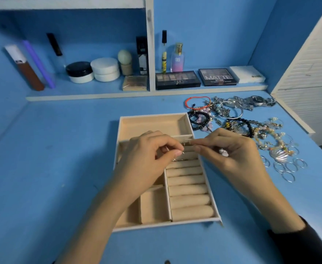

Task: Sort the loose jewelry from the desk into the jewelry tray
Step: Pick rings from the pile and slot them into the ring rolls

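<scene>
A blue counter fills most of the view, with a low shelf along its back edge carrying jars, tubes, perfume bottles and two eyeshadow palettes. In the middle of the counter sits the beige jewelry tray, an open box with a wide compartment at the far end, smaller square compartments down its left side and a column of padded ring rolls down its right side. Both bare arms reach in from the near edge and meet over the upper part of the tray. The left hand and the right hand come together there, the fingers of each pressed in a pinch on the same small metallic ring, which is held just above the far end of the ring rolls; whether it touches the padding cannot be told. Something thin and metallic also shows under the left fingertips, too hidden to identify. To the right of the tray, on the counter, lies the heap of loose jewelry: beaded bracelets, a red cord bracelet, metal watches at the back, a shell-shaped pendant, and a cluster of thin hoop earrings nearest the front. A dark sleeve covers the right forearm.
</scene>
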`<state>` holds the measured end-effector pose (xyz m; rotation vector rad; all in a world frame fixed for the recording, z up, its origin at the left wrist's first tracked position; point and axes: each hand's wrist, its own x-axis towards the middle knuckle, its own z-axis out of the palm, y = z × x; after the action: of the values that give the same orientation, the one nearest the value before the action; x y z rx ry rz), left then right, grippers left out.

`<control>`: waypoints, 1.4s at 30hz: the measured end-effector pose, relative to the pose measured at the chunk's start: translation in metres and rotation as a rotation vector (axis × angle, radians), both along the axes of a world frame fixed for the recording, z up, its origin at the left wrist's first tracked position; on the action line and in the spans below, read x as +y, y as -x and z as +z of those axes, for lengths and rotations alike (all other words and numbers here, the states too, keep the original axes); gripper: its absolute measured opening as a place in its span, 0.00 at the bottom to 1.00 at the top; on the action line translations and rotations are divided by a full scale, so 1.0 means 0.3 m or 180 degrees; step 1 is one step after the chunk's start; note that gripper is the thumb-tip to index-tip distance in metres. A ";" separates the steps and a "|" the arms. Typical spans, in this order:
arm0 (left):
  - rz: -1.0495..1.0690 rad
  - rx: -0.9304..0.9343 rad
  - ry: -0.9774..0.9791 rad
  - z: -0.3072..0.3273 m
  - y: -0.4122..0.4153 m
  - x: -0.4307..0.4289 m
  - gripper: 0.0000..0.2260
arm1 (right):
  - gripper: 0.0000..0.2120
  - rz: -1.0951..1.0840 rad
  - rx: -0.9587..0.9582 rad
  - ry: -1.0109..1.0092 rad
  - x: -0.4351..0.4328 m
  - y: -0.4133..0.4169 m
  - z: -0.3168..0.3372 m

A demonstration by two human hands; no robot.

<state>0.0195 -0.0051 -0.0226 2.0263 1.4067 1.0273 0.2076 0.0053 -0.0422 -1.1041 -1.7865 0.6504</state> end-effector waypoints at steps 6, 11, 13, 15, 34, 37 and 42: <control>-0.0191 0.0536 -0.0308 -0.008 -0.010 -0.014 0.03 | 0.06 -0.0017 -0.0051 -0.0023 -0.009 0.003 0.001; -0.0237 0.0695 -0.0430 -0.020 -0.011 -0.015 0.02 | 0.07 -0.0040 -0.0077 -0.0013 -0.010 0.002 0.000; -0.0234 0.0731 -0.0412 -0.021 -0.008 -0.014 0.04 | 0.06 -0.0051 -0.0065 -0.0027 -0.012 0.002 0.001; -0.0240 0.0693 -0.0357 -0.022 -0.005 -0.012 0.05 | 0.06 -0.0053 -0.0080 -0.0047 -0.013 0.003 0.002; -0.0327 0.1055 -0.0332 -0.022 -0.004 -0.019 0.08 | 0.07 0.0049 -0.0080 0.0117 -0.024 0.005 0.018; -0.0235 0.0757 -0.0401 -0.016 0.007 -0.011 0.09 | 0.08 0.0144 -0.0139 0.0192 -0.025 0.001 0.019; 0.0118 0.0243 -0.0489 -0.003 0.024 0.001 0.08 | 0.07 0.0370 -0.0309 0.0295 -0.025 0.000 0.008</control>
<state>0.0123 -0.0050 -0.0237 2.1773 1.4488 1.1153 0.2077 -0.0021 -0.0398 -1.1161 -1.9313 0.7674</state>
